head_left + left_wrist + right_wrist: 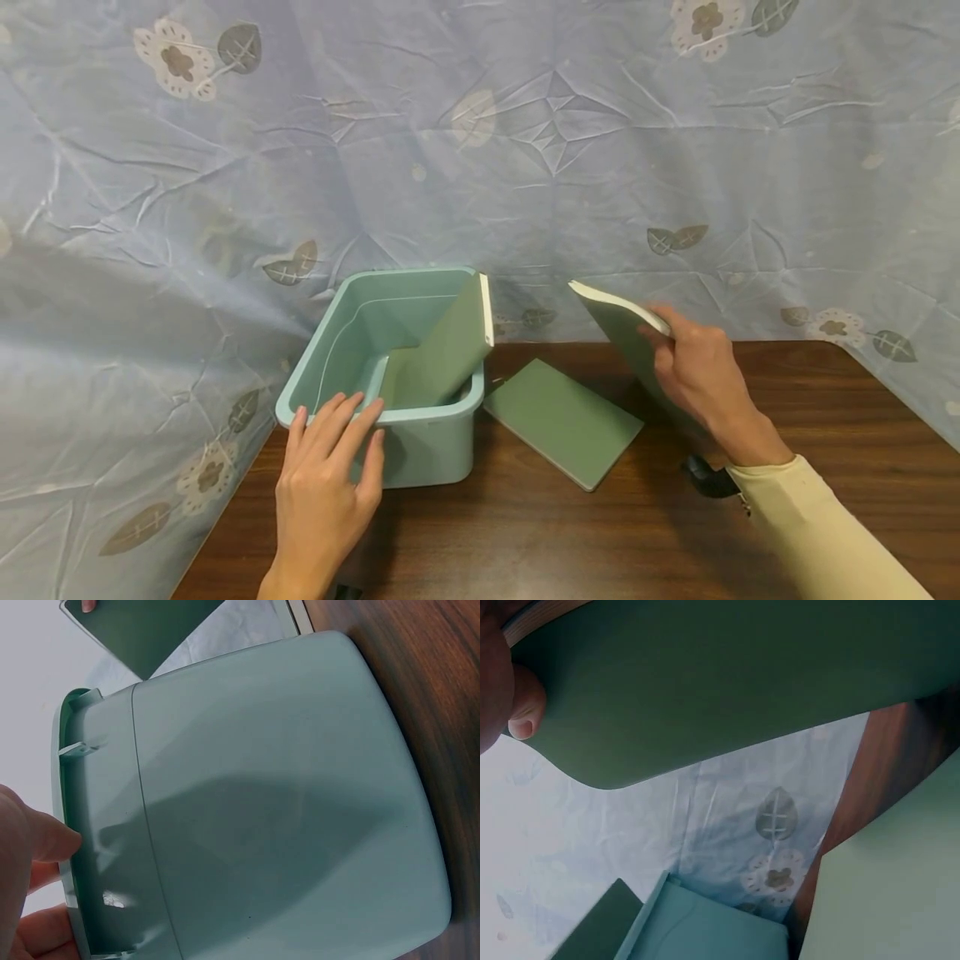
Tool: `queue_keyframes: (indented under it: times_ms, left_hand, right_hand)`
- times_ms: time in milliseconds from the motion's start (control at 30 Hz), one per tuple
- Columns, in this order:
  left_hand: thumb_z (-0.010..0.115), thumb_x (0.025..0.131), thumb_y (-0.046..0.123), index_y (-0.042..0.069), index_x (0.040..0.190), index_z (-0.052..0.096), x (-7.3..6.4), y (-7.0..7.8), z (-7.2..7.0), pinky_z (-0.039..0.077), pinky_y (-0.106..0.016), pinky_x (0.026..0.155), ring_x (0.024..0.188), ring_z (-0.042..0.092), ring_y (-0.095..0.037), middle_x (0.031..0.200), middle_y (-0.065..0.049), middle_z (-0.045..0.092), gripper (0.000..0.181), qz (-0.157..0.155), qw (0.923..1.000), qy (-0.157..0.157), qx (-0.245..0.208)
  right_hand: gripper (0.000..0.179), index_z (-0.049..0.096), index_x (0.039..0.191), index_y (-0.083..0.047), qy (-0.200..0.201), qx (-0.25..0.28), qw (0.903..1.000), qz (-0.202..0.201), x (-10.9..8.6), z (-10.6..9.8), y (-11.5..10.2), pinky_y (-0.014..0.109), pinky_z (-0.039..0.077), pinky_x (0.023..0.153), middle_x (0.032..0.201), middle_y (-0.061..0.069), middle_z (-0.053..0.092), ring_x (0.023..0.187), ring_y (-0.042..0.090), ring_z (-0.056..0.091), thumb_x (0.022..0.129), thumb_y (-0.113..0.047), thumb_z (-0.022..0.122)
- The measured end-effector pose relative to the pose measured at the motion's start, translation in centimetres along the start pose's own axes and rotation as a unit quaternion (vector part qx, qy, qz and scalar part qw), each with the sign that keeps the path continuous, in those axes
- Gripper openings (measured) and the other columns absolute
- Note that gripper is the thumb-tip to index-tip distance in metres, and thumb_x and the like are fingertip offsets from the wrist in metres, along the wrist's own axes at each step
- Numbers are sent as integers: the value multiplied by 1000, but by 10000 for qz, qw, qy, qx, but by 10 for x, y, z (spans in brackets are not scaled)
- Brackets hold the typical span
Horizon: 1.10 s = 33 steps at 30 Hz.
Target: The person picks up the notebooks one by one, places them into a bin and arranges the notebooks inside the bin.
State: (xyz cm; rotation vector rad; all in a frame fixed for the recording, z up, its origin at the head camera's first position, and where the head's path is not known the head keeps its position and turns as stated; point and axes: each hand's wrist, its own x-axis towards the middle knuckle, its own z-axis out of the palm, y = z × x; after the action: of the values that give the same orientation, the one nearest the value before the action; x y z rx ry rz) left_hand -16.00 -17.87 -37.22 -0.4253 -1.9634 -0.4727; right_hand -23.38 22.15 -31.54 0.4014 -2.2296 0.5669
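My right hand [697, 375] grips a green soft-covered notebook [626, 337] at its cream page edge, holding it tilted above the table's right side. The right wrist view shows the thumb on the green cover [720, 697]. My left hand [322, 483] is at the near rim of a pale teal plastic bin [431, 454], its fingertips over the rim and the thumb on the outer side. Inside the bin, a green notebook [457, 346] leans up against the right rim, and another [397, 375] lies lower down. Flat on the table rests one more green notebook [566, 421], right of the bin.
The brown wood-grain table [525, 542] ends at the back against a hanging grey-blue flowered cloth [555, 208]. That cloth also runs down the left side, close to the bin. A black strap [708, 479] sits at the right wrist, beside a pale yellow sleeve [817, 525].
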Motion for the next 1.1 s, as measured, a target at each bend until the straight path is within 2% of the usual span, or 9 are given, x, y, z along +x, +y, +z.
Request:
queue_keyframes:
  times_ms: [100,233,333,433,533,700,833,1100]
  left_hand:
    - [67,86,16,11,117,73,0,0,0,37,-64,107,116,63,-35,119,-12,71,32,-30,10000,-50,23]
    - [67,87,16,11,119,72,-1,0,-1,37,-64,108,118,62,-34,120,-12,71,33,-69,9997,-197,102]
    - [67,87,16,11,119,72,-1,0,-2,37,-63,108,118,62,-34,120,-12,71,33,-75,9997,-203,105]
    - [67,86,15,11,118,73,0,0,-1,37,-63,108,117,63,-35,120,-11,71,33,-77,9999,-136,61]
    - [67,86,16,11,119,73,0,0,-1,36,-63,108,117,63,-35,120,-12,71,33,-78,9998,-141,76]
    - [67,86,15,11,118,73,-1,0,-1,35,-62,110,117,63,-35,120,-12,71,33,-70,9999,-141,70]
    - [66,86,15,11,119,73,-1,0,-1,35,-62,110,117,63,-35,120,-12,71,33,-58,9999,-125,62]
    - [65,87,16,11,119,72,-1,-1,-1,36,-64,108,117,62,-35,121,-12,70,33,-50,9998,-163,82]
  right_hand:
    - [21,66,115,-10,-116,39,9999,110,3,-3,-2,42,44,52,65,11,65,51,21,48,95,-17,64]
    - [21,65,113,-8,-173,106,9996,178,10,-7,-4,42,44,55,66,11,63,52,22,47,96,-19,64]
    - [21,66,113,-8,-234,152,9993,239,15,-10,-7,45,47,59,73,14,68,57,27,52,96,-20,64]
    - [24,66,116,-7,-292,212,9987,351,18,-12,-10,51,50,66,85,18,73,68,34,63,97,-22,63]
    - [26,66,117,-7,-309,236,9984,416,22,-14,-12,54,51,70,94,21,73,78,38,68,97,-23,63]
    - [28,66,120,-9,-341,263,9978,500,27,-17,-16,52,51,69,94,21,73,73,36,65,98,-25,61]
    - [29,66,122,-10,-340,385,9968,608,32,-19,-20,51,51,71,99,19,73,76,34,66,99,-26,60]
    - [26,67,118,-10,-62,398,9984,400,40,-22,-27,51,50,68,94,18,74,71,34,64,97,-24,62]
